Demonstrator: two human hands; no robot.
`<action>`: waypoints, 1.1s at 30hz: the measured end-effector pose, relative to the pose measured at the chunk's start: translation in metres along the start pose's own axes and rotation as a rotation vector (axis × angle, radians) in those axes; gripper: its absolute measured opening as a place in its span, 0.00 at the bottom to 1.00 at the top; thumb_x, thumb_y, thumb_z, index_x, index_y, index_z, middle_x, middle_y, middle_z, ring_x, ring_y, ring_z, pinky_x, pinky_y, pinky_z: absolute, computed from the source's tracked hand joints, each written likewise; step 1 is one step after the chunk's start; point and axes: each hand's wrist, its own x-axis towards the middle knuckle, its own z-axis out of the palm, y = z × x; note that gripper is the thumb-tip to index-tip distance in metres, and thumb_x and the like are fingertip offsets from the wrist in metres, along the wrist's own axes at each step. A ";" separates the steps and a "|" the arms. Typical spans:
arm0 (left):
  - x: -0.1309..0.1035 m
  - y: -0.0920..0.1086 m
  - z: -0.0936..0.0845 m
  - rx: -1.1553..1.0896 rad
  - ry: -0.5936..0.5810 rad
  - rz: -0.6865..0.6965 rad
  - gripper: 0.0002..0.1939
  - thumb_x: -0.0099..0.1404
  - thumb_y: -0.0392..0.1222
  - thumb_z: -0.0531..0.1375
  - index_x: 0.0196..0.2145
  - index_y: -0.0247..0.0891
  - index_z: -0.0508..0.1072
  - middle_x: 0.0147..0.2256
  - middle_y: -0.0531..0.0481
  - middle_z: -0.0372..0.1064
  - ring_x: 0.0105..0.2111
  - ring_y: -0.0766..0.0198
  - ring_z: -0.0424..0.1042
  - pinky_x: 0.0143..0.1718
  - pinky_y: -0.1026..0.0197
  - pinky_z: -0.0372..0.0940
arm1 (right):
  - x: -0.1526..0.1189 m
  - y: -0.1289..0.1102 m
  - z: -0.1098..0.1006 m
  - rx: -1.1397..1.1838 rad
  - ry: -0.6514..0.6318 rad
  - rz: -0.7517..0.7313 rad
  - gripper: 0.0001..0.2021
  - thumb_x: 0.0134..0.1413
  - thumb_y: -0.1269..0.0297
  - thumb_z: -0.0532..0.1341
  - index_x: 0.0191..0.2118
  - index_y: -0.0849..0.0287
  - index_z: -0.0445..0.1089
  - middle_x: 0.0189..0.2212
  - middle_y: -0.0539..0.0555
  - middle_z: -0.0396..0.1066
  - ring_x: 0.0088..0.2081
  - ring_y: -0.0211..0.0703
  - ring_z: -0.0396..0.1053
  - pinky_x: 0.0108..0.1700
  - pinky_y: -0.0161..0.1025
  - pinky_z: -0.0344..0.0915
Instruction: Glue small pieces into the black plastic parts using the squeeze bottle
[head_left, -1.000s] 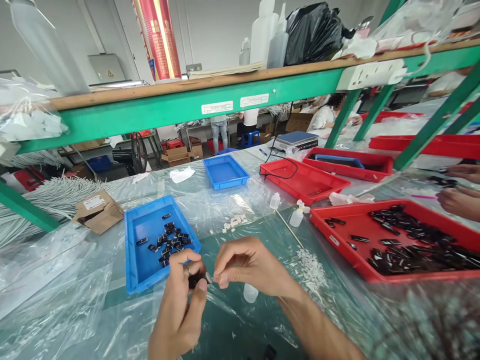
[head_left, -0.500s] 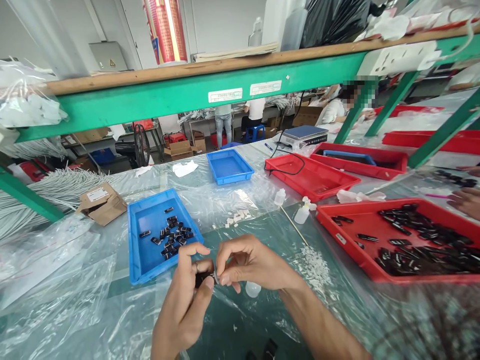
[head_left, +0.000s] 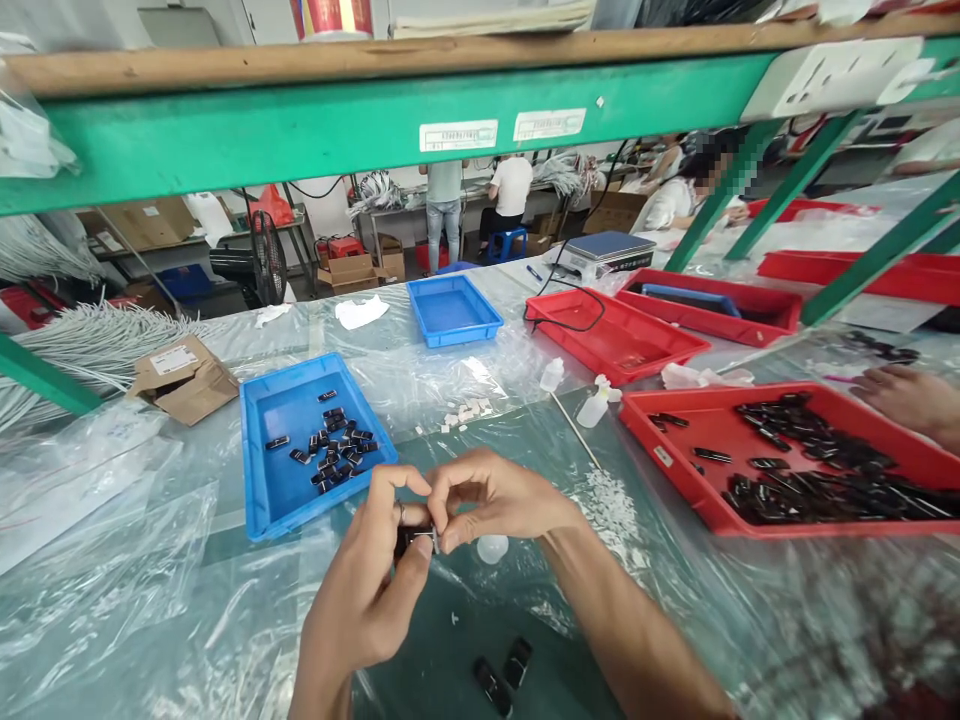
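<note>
Over the table's middle, my left hand [head_left: 379, 585] grips a small black part [head_left: 409, 540] between thumb and fingers. My right hand [head_left: 491, 497] is closed in a pinch at that part's right end, where a thin pale edge shows; what its fingertips hold is too small to name. Two similar black parts [head_left: 504, 677] lie on the green mat below my hands. Left of them, a blue tray [head_left: 281, 500] holds several short black parts [head_left: 337, 445]. A small translucent round object [head_left: 492, 548] sits just behind my right hand's fingers.
A red tray [head_left: 675, 485] full of black parts stands at right, beside another person's hand [head_left: 907, 395]. Small white pieces [head_left: 611, 505] lie near a stick [head_left: 576, 430] and a squeeze bottle [head_left: 596, 402]. Farther back are a blue tray [head_left: 454, 310], a red tray [head_left: 615, 335] and a green shelf beam [head_left: 300, 130].
The view has tilted down, bringing the two loose black parts fully into sight. My hands stay together on the held part, which shows more of its face.
</note>
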 end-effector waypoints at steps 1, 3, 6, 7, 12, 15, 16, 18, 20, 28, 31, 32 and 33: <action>0.000 0.001 0.000 0.020 0.000 0.000 0.11 0.79 0.57 0.50 0.52 0.53 0.59 0.41 0.53 0.81 0.35 0.51 0.72 0.45 0.48 0.63 | -0.001 0.000 -0.001 -0.019 -0.007 0.003 0.11 0.54 0.62 0.81 0.36 0.59 0.81 0.31 0.49 0.81 0.32 0.34 0.76 0.38 0.35 0.72; 0.001 0.001 -0.002 0.044 -0.009 0.004 0.10 0.79 0.56 0.50 0.52 0.53 0.60 0.39 0.54 0.79 0.34 0.52 0.71 0.42 0.51 0.63 | -0.002 0.000 -0.002 -0.041 -0.013 0.008 0.12 0.53 0.62 0.82 0.35 0.59 0.82 0.30 0.48 0.80 0.32 0.34 0.75 0.38 0.35 0.71; 0.003 0.000 -0.004 0.058 -0.078 0.051 0.06 0.81 0.51 0.50 0.51 0.52 0.61 0.38 0.55 0.78 0.33 0.54 0.72 0.41 0.52 0.63 | -0.003 0.001 -0.004 -0.062 -0.003 0.011 0.13 0.51 0.61 0.83 0.34 0.60 0.81 0.29 0.47 0.79 0.30 0.32 0.73 0.36 0.34 0.69; 0.004 -0.001 -0.005 0.061 -0.094 0.064 0.05 0.81 0.50 0.50 0.51 0.52 0.61 0.38 0.55 0.78 0.33 0.55 0.72 0.41 0.52 0.64 | -0.003 0.002 -0.004 -0.067 -0.004 0.012 0.14 0.52 0.61 0.82 0.34 0.60 0.80 0.29 0.47 0.79 0.30 0.32 0.73 0.36 0.34 0.69; 0.005 -0.002 0.000 0.073 -0.091 0.106 0.04 0.80 0.46 0.50 0.48 0.50 0.63 0.35 0.55 0.75 0.36 0.54 0.75 0.42 0.52 0.65 | -0.005 0.001 -0.006 -0.091 -0.040 -0.007 0.17 0.58 0.54 0.79 0.35 0.60 0.76 0.30 0.47 0.78 0.30 0.33 0.73 0.37 0.34 0.70; 0.001 0.002 0.009 0.080 -0.021 0.120 0.06 0.78 0.42 0.50 0.47 0.50 0.66 0.32 0.56 0.73 0.31 0.56 0.72 0.39 0.52 0.63 | -0.007 -0.001 -0.006 -0.103 -0.046 -0.024 0.21 0.54 0.52 0.81 0.34 0.58 0.72 0.28 0.45 0.76 0.31 0.34 0.73 0.36 0.34 0.70; -0.001 0.003 0.011 0.072 0.003 0.113 0.07 0.77 0.41 0.50 0.46 0.50 0.66 0.31 0.56 0.73 0.30 0.56 0.72 0.38 0.53 0.62 | -0.007 -0.002 -0.005 -0.111 -0.043 -0.026 0.21 0.52 0.53 0.82 0.33 0.57 0.71 0.28 0.44 0.76 0.30 0.33 0.73 0.35 0.34 0.69; -0.004 0.005 0.015 0.056 0.027 0.103 0.07 0.77 0.41 0.50 0.46 0.50 0.67 0.29 0.56 0.71 0.29 0.56 0.71 0.35 0.54 0.61 | -0.009 -0.007 -0.002 -0.141 -0.038 -0.033 0.21 0.51 0.56 0.83 0.33 0.57 0.71 0.27 0.43 0.75 0.29 0.33 0.72 0.34 0.33 0.68; -0.006 0.005 0.015 0.037 0.032 0.102 0.06 0.77 0.43 0.51 0.45 0.50 0.67 0.29 0.55 0.72 0.29 0.55 0.71 0.34 0.53 0.61 | -0.010 -0.012 0.003 -0.186 -0.035 -0.051 0.19 0.52 0.59 0.82 0.32 0.56 0.71 0.26 0.43 0.76 0.28 0.33 0.72 0.33 0.33 0.68; 0.004 -0.004 0.015 -0.203 0.109 0.130 0.06 0.76 0.51 0.58 0.46 0.52 0.63 0.29 0.59 0.62 0.26 0.61 0.58 0.30 0.58 0.53 | -0.018 -0.027 0.006 -0.249 0.090 -0.154 0.12 0.60 0.61 0.78 0.38 0.56 0.76 0.32 0.47 0.78 0.33 0.35 0.76 0.38 0.35 0.71; 0.010 -0.008 0.009 -0.210 0.263 0.115 0.13 0.74 0.51 0.65 0.46 0.52 0.62 0.27 0.63 0.56 0.21 0.65 0.50 0.25 0.60 0.46 | -0.028 -0.038 -0.002 -0.264 0.257 -0.228 0.12 0.64 0.55 0.75 0.40 0.56 0.76 0.35 0.50 0.78 0.35 0.39 0.74 0.38 0.39 0.71; 0.012 -0.010 0.004 -0.169 0.321 0.124 0.14 0.73 0.50 0.65 0.45 0.52 0.61 0.26 0.63 0.55 0.20 0.65 0.50 0.24 0.61 0.46 | -0.033 -0.041 -0.005 -0.304 0.343 -0.244 0.11 0.65 0.54 0.74 0.41 0.54 0.76 0.35 0.50 0.77 0.35 0.39 0.72 0.38 0.40 0.70; 0.013 -0.013 -0.002 -0.127 0.366 0.140 0.14 0.74 0.49 0.65 0.45 0.52 0.60 0.26 0.64 0.55 0.20 0.65 0.51 0.24 0.61 0.48 | -0.038 -0.044 -0.006 -0.350 0.423 -0.253 0.10 0.66 0.54 0.73 0.41 0.53 0.76 0.34 0.50 0.76 0.34 0.40 0.70 0.38 0.41 0.70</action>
